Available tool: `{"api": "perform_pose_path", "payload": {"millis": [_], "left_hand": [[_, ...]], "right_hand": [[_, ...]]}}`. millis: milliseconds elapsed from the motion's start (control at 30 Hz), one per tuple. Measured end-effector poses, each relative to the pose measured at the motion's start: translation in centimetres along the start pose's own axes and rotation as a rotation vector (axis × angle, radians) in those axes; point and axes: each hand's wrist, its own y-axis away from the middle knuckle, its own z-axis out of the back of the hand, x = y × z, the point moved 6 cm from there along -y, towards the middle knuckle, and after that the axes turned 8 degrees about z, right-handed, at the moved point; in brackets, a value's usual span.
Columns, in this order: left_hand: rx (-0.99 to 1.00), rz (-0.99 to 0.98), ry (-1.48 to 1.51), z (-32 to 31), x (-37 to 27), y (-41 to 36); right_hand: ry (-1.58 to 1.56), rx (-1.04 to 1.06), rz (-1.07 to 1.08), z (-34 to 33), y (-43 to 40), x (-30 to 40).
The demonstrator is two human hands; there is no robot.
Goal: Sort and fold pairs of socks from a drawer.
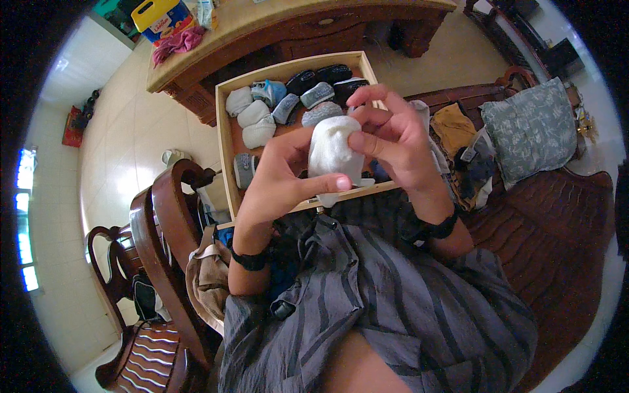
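A white sock (pixel 334 152), rolled into a bundle, is held over the near part of a wooden drawer (pixel 223 147). My left hand (pixel 290 177) grips it from the left, the thumb across its lower part. My right hand (pixel 393 137) pinches its upper right side between thumb and fingers. In the drawer lie rolled white socks (pixel 258 130), grey socks (pixel 317 95) and black socks (pixel 334 73), with a blue and white bundle (pixel 269 92) among them. Another grey rolled sock (pixel 244 169) lies by the drawer's left wall. My hands hide part of the drawer.
Beyond the drawer stands a wooden table (pixel 236 44) with a pink cloth (pixel 179 45) and a yellow-capped container (pixel 162 19). Folded clothes (pixel 454 130) and a grey patterned cushion (pixel 533 130) lie on the carved wooden bench (pixel 550 221) at right. A wooden chair (pixel 147 349) stands at left.
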Motion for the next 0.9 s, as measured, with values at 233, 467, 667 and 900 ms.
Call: {"api": "perform_pose_path", "payload": {"millis": [233, 467, 667, 900], "left_hand": [[0.069, 0.111, -0.073, -0.7, 1.8, -0.6], [-0.036, 0.086, -0.155, -0.3, 1.9, -0.8], [-0.230, 0.027, -0.076, 1.3, 0.6, -0.8], [-0.223, -0.045, -0.113, 1.0, 0.6, -0.9]], "right_hand": [[-0.251, -0.205, 0.066, 1.8, -0.6, 0.3], [-0.272, -0.319, 0.077, 4.2, -1.2, 0.9], [-0.299, -0.306, 0.179, 6.0, -1.1, 1.3], [-0.406, -0.371, 0.178, 7.1, -1.5, 1.5]]}}
